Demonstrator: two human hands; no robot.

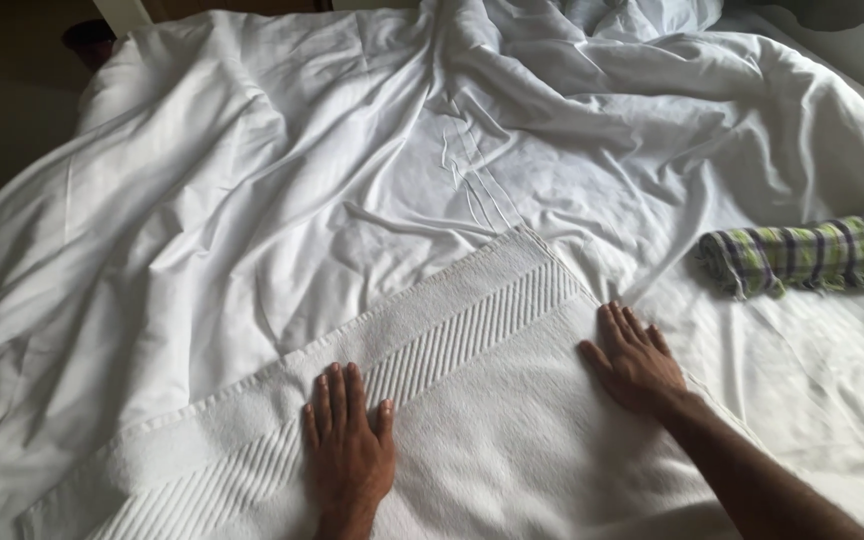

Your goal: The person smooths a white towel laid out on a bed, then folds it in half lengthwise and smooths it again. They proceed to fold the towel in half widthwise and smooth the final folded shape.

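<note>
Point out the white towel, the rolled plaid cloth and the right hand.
white towel [512,440], head view, plain terry area between the hands.
rolled plaid cloth [807,255], head view, middle of the roll.
right hand [637,365], head view, back of the hand, flat on the towel.

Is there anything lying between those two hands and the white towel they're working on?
Nothing visible does. The left hand and the right hand both lie flat, palms down, directly on the white towel. The only other loose thing, a rolled green plaid cloth, sits apart to the right on the rumpled white sheet.
</note>
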